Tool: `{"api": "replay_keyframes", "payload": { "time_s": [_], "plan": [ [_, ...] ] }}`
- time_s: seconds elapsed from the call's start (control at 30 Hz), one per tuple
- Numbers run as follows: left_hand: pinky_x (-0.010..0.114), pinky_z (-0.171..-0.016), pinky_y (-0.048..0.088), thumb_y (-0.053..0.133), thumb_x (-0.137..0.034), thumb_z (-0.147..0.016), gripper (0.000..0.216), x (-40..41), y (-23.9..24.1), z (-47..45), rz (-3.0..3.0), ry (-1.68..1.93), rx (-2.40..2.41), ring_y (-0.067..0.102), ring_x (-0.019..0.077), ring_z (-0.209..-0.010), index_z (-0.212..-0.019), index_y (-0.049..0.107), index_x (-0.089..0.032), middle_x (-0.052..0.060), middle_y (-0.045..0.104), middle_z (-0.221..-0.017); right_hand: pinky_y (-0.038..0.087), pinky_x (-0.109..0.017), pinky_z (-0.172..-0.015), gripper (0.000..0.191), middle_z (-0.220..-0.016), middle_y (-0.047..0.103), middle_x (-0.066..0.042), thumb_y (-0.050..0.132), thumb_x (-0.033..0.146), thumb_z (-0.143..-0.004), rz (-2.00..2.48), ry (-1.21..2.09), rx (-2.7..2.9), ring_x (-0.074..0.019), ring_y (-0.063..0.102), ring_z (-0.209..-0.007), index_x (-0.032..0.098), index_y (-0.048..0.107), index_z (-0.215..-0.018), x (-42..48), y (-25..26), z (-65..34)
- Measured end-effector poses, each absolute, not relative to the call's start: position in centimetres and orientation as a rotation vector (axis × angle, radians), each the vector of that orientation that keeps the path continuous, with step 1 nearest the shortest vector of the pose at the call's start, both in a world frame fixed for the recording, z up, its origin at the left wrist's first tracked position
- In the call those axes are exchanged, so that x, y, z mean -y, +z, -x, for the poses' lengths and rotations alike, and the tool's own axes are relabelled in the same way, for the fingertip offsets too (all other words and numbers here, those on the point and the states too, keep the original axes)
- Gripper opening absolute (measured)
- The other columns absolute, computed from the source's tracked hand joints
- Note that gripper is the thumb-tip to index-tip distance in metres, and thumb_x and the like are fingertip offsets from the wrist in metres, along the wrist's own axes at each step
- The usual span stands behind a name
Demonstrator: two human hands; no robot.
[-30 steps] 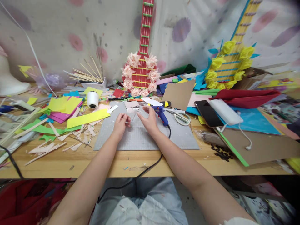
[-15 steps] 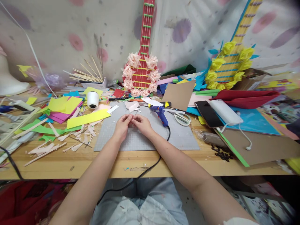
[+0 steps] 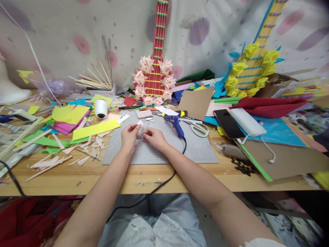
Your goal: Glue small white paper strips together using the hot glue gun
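Note:
Over the grey cutting mat [image 3: 195,151], my left hand [image 3: 129,137] pinches a small pale pink paper piece [image 3: 140,122] between thumb and fingertips. My right hand [image 3: 155,138] is a short way to its right, closed on a thin stick [image 3: 147,126] that points up from the fingers; its exact kind is too small to tell. Just beyond the hands lies a stack of pale pink paper pieces [image 3: 144,114]. A blue hot glue gun [image 3: 176,124] rests right of my right hand, with scissors [image 3: 199,128] beside it.
Paper scraps [image 3: 51,161] and a yellow strip [image 3: 96,129] lie left, near a white cylinder [image 3: 101,108]. Behind stand a red paper guitar [image 3: 154,82] and a yellow one [image 3: 250,75]. A phone [image 3: 227,123] lies right. The glue gun's black cord [image 3: 164,185] crosses the table edge.
My hands, which met at the fingertips, have come apart. The left hand has moved slightly left with the pink paper piece, and the thin stick now shows in the right hand.

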State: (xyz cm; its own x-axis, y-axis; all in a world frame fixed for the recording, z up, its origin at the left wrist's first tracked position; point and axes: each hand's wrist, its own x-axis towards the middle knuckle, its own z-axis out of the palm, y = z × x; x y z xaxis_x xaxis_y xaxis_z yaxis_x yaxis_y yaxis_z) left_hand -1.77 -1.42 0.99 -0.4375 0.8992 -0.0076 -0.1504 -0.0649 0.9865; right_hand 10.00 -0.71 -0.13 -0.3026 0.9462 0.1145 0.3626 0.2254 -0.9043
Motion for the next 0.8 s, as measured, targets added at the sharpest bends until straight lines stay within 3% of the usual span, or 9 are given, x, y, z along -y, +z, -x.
{"api": "replay_keyframes", "payload": {
  "time_s": [0.07, 0.2, 0.3, 0.57, 0.8],
  "plan": [
    [0.022, -0.059, 0.038, 0.072, -0.036, -0.052, 0.03, 1.4, 0.9, 1.9, -0.858, 1.623, -1.393, 0.048, 0.0079, -0.06, -0.069, 0.06, -0.015, -0.001, 0.058, -0.067, 0.044, -0.028, -0.066, 0.006, -0.067, 0.063, 0.0, 0.058, 0.025, -0.069, 1.183, 1.125, 1.753, -0.0128, 0.057, -0.065, 0.019, 0.057, -0.072, 0.7, 0.0, -10.0],
    [0.022, -0.057, 0.036, 0.071, -0.036, -0.053, 0.028, 1.4, 0.8, 2.1, -0.889, 1.602, -1.407, 0.046, 0.0074, -0.056, -0.068, 0.062, -0.015, -0.001, 0.058, -0.063, 0.046, -0.029, -0.065, 0.037, -0.079, 0.065, -0.001, 0.066, 0.025, -0.061, 1.01, 1.519, 1.346, -0.0131, 0.06, -0.07, 0.021, 0.046, -0.092, 0.3, 0.6, -10.1],
    [0.022, -0.055, 0.035, 0.071, -0.035, -0.052, 0.027, 1.4, 0.8, 2.1, -0.901, 1.587, -1.431, 0.043, 0.0069, -0.054, -0.067, 0.064, -0.015, -0.002, 0.058, -0.06, 0.045, -0.029, -0.068, 0.047, -0.083, 0.066, -0.003, 0.07, 0.029, -0.057, 0.91, 1.691, 1.061, -0.014, 0.061, -0.077, 0.021, 0.04, -0.092, 0.0, 1.2, -10.3],
    [0.023, -0.058, 0.038, 0.072, -0.03, -0.053, 0.02, 1.8, 1.2, 1.7, -0.908, 1.546, -1.391, 0.049, 0.0096, -0.056, -0.065, 0.065, -0.014, -0.001, 0.061, -0.058, 0.04, -0.027, -0.062, 0.055, -0.075, 0.063, -0.001, 0.068, 0.041, -0.055, 1.077, 1.507, 1.179, -0.015, 0.057, -0.073, 0.018, 0.047, -0.101, -0.5, 1.4, -10.0],
    [0.024, -0.061, 0.039, 0.073, -0.03, -0.053, 0.021, 2.0, 1.0, 1.5, -0.962, 1.519, -1.423, 0.052, 0.0106, -0.059, -0.064, 0.066, -0.014, 0.0, 0.062, -0.061, 0.043, -0.027, -0.067, 0.054, -0.074, 0.059, 0.002, 0.069, 0.031, -0.052, 0.965, 1.488, 1.028, -0.0126, 0.056, -0.071, 0.02, 0.046, -0.1, -0.8, 0.9, -10.4]
  ]
}}
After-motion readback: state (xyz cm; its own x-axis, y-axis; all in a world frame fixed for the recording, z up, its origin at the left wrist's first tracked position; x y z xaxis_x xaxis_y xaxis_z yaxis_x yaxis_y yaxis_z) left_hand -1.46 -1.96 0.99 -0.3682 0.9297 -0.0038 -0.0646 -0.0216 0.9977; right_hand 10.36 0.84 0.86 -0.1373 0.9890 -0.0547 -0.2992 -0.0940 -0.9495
